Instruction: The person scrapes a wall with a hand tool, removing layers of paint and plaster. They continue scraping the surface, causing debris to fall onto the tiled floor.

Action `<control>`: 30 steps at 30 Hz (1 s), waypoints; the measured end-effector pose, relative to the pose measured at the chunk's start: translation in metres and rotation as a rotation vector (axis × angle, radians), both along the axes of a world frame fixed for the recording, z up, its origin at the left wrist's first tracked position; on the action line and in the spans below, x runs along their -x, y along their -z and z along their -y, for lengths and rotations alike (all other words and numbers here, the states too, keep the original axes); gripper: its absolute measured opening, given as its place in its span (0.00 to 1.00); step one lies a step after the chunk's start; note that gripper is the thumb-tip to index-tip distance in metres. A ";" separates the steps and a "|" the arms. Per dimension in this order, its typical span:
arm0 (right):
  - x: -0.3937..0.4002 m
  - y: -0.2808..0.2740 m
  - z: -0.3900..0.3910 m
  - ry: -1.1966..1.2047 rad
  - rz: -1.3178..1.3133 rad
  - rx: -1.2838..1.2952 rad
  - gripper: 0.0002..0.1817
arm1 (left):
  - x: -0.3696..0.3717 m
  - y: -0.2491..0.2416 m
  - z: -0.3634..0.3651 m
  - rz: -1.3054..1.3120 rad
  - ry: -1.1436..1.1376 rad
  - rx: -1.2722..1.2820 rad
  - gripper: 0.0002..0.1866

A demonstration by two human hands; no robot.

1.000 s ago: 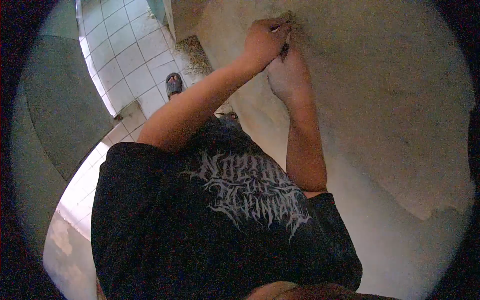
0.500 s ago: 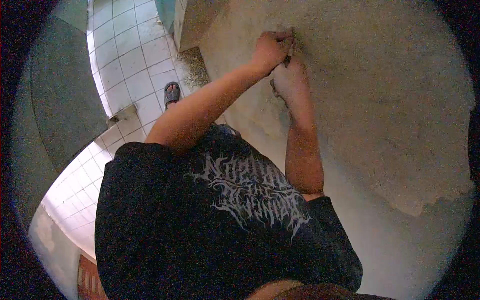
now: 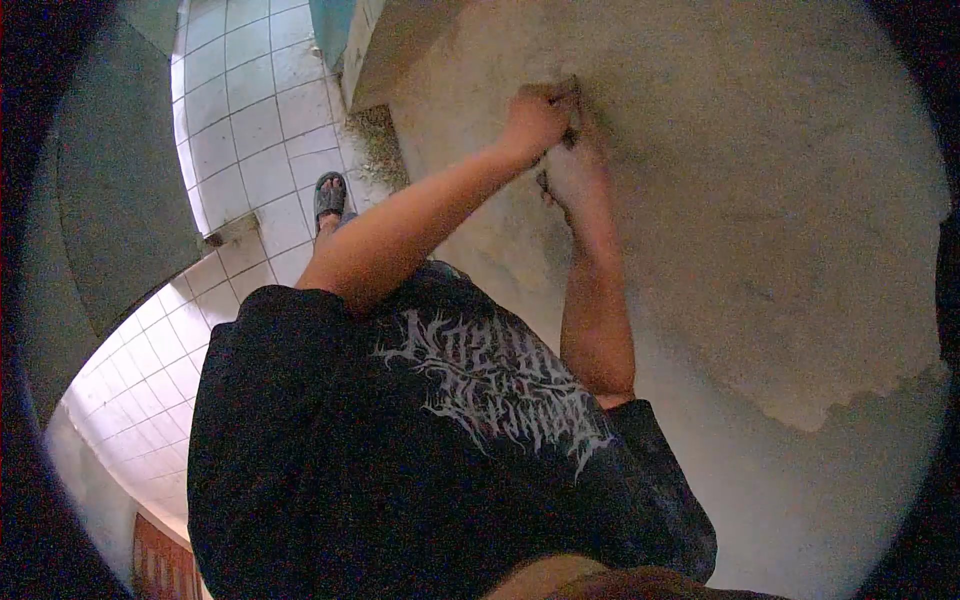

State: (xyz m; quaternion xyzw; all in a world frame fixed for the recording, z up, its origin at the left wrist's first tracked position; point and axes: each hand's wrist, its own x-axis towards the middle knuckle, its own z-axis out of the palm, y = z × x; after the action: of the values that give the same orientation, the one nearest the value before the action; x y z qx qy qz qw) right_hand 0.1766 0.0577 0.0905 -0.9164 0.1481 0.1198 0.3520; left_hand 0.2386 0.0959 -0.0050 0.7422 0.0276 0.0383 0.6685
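Note:
In the upper middle, my left hand (image 3: 540,122) is closed close to the wall, its fingers round a small dark tool (image 3: 571,95) whose kind I cannot make out. Just below and to the right, my right hand (image 3: 577,178) is curled near the same tool, its fingertips mostly hidden; what it grips, if anything, does not show. Both hands nearly touch in front of a worn, bare plaster wall (image 3: 720,220). A darker patch lies on the wall beside the hands.
Loose crumbs (image 3: 375,145) lie at the wall's foot. White floor tiles (image 3: 255,125) run along the left, under my sandalled foot (image 3: 330,195). A grey panel (image 3: 120,180) stands further left. A reddish-brown slatted object (image 3: 165,558) shows at bottom left.
Both hands and the tool have shifted slightly down in the view, staying close together. The camera view has moved a little. Both hands remain curled.

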 end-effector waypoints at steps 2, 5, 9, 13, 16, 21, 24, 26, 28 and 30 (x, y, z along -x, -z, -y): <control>0.005 0.008 0.009 -0.075 0.041 0.064 0.25 | 0.014 -0.011 -0.008 -0.087 0.070 0.146 0.14; 0.010 -0.021 -0.014 -0.083 0.039 0.113 0.28 | 0.022 -0.040 -0.022 -0.176 0.147 0.313 0.14; 0.000 0.001 -0.003 -0.070 -0.018 -0.033 0.29 | 0.006 -0.021 -0.022 -0.152 0.159 0.178 0.14; 0.007 -0.024 -0.024 0.023 -0.076 0.014 0.27 | 0.010 -0.021 -0.015 -0.206 0.109 0.238 0.15; -0.003 0.019 0.014 -0.150 0.087 0.168 0.27 | 0.010 -0.020 -0.016 -0.148 0.083 0.178 0.15; 0.000 0.018 0.015 -0.107 0.108 0.090 0.26 | 0.016 -0.034 -0.020 -0.252 0.153 0.204 0.14; -0.007 0.021 0.013 -0.135 -0.046 0.225 0.25 | 0.009 -0.032 -0.025 -0.249 0.172 0.255 0.14; 0.015 -0.018 -0.015 -0.078 -0.043 0.128 0.25 | 0.023 -0.014 -0.008 -0.119 0.107 0.259 0.15; 0.017 -0.026 -0.021 -0.032 -0.053 0.031 0.26 | 0.027 -0.018 -0.010 0.001 0.031 0.263 0.15; 0.013 -0.004 0.001 0.043 -0.228 0.112 0.28 | 0.028 -0.023 -0.014 -0.223 0.156 0.145 0.15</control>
State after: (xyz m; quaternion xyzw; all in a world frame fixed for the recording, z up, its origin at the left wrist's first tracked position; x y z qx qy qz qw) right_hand 0.1631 0.0566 0.0945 -0.9116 0.2133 0.2071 0.2838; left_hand 0.2105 0.1097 0.0175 0.6914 0.0466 -0.0985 0.7142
